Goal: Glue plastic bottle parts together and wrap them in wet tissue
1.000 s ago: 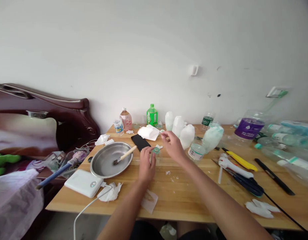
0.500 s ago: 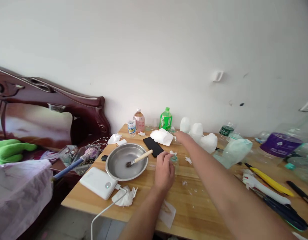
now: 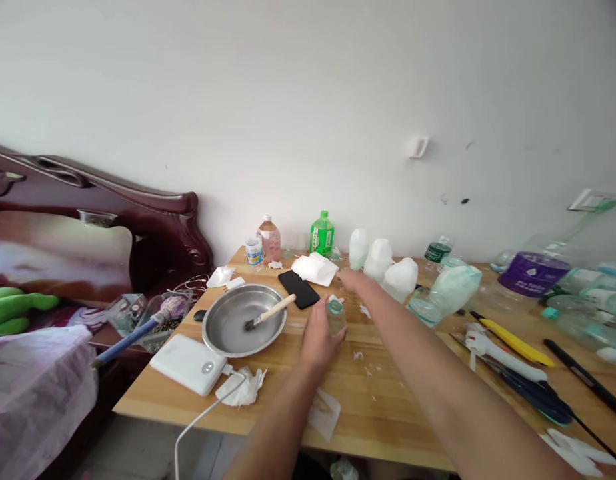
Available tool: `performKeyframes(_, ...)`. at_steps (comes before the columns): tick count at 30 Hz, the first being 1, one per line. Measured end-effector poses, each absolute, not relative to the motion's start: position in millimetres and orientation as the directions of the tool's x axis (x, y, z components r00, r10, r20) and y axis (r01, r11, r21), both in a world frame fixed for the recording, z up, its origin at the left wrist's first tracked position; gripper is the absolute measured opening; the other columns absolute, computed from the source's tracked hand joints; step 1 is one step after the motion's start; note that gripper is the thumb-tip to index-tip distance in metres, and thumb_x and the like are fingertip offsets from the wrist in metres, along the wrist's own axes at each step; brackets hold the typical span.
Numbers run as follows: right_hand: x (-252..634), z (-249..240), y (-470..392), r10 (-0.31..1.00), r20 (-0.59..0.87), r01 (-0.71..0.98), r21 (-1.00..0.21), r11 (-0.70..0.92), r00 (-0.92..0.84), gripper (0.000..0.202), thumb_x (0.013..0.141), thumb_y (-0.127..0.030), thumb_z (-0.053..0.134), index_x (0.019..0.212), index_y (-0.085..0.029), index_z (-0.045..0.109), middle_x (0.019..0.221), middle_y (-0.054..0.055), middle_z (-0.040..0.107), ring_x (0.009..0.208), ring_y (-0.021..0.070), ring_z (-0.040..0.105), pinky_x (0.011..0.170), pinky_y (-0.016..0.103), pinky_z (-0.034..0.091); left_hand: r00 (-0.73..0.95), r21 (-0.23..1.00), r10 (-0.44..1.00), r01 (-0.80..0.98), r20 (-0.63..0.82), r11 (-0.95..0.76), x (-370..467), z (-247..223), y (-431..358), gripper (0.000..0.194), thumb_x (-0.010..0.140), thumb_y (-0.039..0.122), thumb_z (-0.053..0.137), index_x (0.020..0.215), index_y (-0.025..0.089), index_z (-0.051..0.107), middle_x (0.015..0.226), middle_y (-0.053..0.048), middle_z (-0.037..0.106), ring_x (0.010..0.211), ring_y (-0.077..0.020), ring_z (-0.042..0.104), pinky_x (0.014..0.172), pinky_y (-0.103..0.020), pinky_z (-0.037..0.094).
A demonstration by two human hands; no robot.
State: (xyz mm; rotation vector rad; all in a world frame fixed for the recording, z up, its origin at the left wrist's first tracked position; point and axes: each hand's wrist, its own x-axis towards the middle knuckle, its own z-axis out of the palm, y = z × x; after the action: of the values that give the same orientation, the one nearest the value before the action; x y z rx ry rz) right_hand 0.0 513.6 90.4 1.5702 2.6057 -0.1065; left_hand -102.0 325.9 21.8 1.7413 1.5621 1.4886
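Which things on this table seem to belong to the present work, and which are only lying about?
Seemingly in the work:
clear container, with the left hand curved around it
white paper, beside the right hand
perhaps brush and metal basin

Seemingly just lying about:
black phone
white power bank
yellow tool

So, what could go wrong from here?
The brush lies across the rim of the bowl, its handle pointing toward the phone; a knock from the left hand might drop it there, possibly wetting the phone.

The right hand appears close to the white shapes, so drawing it back could topple one.
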Motion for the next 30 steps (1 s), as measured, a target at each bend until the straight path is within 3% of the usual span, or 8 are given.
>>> performKeyframes(16,3.0,97.2,502.3,0.858,-0.126,0.863,0.026,0.504,-0.497,0.036,0.097,-0.035,0.063,0.128,-0.018,0.060,0.130,0.010,0.061,0.110,0.0239,0.064,0.092,0.046,0.056,-0.143,0.795,0.887,0.521,0.440,-0.310,-102.1,26.0,323.2,0.067,0.078,0.013,0.075,0.138,0.022,0.048,0.135,-0.013,0.058,0.131,-0.0290,0.055,0.112,-0.048,0.041)
performKeyframes(24,-3.5,114.3,520.3,0.930,0.083,0.932,-0.027,0.360,-0.357,0.034,0.098,-0.036,0.061,0.128,-0.018,0.060,0.131,0.010,0.061,0.110,0.0236,0.064,0.093,0.045,0.056,-0.149,0.801,0.897,0.527,0.417,-0.285,-102.4,30.1,321.0,0.069,0.078,0.014,0.075,0.140,0.024,0.047,0.139,-0.012,0.057,0.132,-0.0285,0.055,0.112,-0.047,0.042)
performKeyframes(30,-23.2,124.6,556.3,0.940,0.108,0.939,-0.085,0.332,-0.323,0.034,0.098,-0.035,0.062,0.127,-0.018,0.061,0.129,0.010,0.062,0.109,0.0233,0.064,0.092,0.045,0.056,-0.178,0.813,0.907,0.532,0.381,-0.237,-101.0,33.2,320.7,0.064,0.080,0.016,0.072,0.140,0.023,0.048,0.136,-0.012,0.058,0.129,-0.0302,0.056,0.111,-0.051,0.042)
